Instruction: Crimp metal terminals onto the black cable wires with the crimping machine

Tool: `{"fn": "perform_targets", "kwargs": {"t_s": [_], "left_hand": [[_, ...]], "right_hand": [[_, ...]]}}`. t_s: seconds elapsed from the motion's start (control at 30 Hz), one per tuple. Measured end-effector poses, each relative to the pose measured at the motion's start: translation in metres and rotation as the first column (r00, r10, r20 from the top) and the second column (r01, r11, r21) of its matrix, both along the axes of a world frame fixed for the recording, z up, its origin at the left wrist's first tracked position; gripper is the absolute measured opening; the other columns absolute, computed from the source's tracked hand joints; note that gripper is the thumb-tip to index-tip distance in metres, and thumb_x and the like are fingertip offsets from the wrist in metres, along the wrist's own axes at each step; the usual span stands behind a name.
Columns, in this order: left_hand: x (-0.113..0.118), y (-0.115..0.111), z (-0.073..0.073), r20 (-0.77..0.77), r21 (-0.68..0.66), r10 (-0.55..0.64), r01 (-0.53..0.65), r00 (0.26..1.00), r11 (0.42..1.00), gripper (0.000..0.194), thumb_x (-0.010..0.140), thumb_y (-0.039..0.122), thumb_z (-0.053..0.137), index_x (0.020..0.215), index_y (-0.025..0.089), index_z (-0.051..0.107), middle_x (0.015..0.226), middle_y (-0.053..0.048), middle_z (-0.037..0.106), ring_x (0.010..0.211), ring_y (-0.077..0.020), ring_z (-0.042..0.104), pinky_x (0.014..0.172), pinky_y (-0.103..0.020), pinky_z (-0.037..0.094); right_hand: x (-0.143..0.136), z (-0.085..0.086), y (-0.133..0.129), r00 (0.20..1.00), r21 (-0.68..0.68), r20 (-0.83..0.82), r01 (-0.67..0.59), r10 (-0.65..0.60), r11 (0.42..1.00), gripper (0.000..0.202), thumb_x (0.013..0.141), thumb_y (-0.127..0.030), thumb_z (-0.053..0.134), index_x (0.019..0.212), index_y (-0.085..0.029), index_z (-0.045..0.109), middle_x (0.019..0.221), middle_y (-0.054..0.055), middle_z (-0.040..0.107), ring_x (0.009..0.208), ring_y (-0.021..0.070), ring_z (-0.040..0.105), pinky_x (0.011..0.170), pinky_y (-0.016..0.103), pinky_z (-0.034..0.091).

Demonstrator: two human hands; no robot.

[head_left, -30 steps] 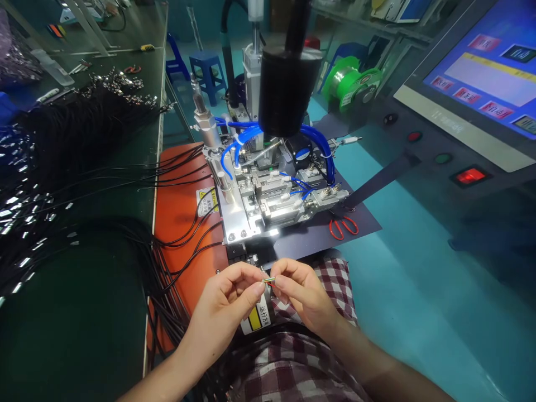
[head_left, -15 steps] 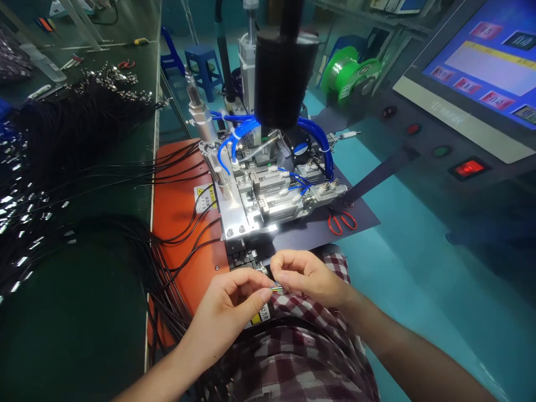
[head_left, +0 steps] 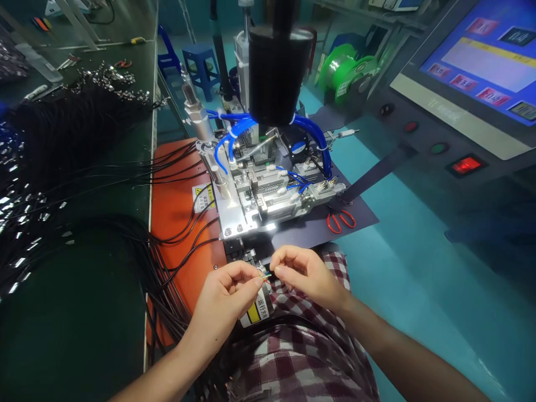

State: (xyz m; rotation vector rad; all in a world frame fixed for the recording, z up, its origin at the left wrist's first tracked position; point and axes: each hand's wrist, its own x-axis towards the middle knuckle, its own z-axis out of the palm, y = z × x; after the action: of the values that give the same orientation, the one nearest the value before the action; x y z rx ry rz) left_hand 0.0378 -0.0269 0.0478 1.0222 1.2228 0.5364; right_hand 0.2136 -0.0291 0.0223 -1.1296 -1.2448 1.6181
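Observation:
Between thumb and forefinger of my left hand (head_left: 228, 290) is a small bundle of thin coloured wires (head_left: 267, 276), green, blue and red among them. The wire tips point right, toward my right hand (head_left: 307, 273). Its thumb and forefinger are pinched together just beside those tips; whether a wire is caught between them cannot be made out. Both hands are above my lap, in front of the metal machine (head_left: 268, 190) with its blue air tubes (head_left: 314, 128). Any cable behind the wires is hidden by my left hand.
Several black cables (head_left: 176, 245) run across the orange base plate (head_left: 176, 195) into the machine. Red-handled scissors (head_left: 341, 221) lie on the dark plate. A black cylinder (head_left: 278, 78) hangs overhead. To the right is a touchscreen panel (head_left: 481, 61); a green spool (head_left: 341, 72) stands behind.
The coloured wires and my left hand have shifted slightly left and up. My right hand has risen a little, and the gap between the hands is wider.

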Motion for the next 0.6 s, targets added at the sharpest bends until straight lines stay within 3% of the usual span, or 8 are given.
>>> {"fn": "perform_targets", "kwargs": {"t_s": [0.3, 0.6], "left_hand": [[-0.001, -0.001, -0.001, 0.002, 0.018, 0.006, -0.006, 1.0, 1.0, 0.02, 0.08, 0.034, 0.06, 0.074, 0.015, 0.056, 0.05, 0.008, 0.034, 0.046, -0.0054, 0.025, 0.043, -0.02, 0.018], [-0.003, -0.003, -0.003, 0.016, 0.015, 0.009, -0.009, 1.0, 1.0, 0.021, 0.081, 0.035, 0.059, 0.076, 0.015, 0.056, 0.051, 0.008, 0.036, 0.047, -0.0055, 0.026, 0.044, -0.02, 0.018]], "right_hand": [[-0.015, 0.005, -0.009, 0.99, -0.019, 0.1, 0.1, -0.097, 0.995, 0.011, 0.077, -0.026, 0.062, 0.073, -0.016, 0.058, 0.062, -0.004, 0.05, 0.056, 0.0096, 0.041, 0.053, 0.023, 0.034], [-0.019, 0.0, -0.015, 0.994, -0.103, 0.018, 0.113, -0.112, 0.988, 0.013, 0.078, -0.027, 0.063, 0.073, -0.016, 0.057, 0.062, -0.004, 0.05, 0.055, 0.0086, 0.042, 0.052, 0.023, 0.034]]}}
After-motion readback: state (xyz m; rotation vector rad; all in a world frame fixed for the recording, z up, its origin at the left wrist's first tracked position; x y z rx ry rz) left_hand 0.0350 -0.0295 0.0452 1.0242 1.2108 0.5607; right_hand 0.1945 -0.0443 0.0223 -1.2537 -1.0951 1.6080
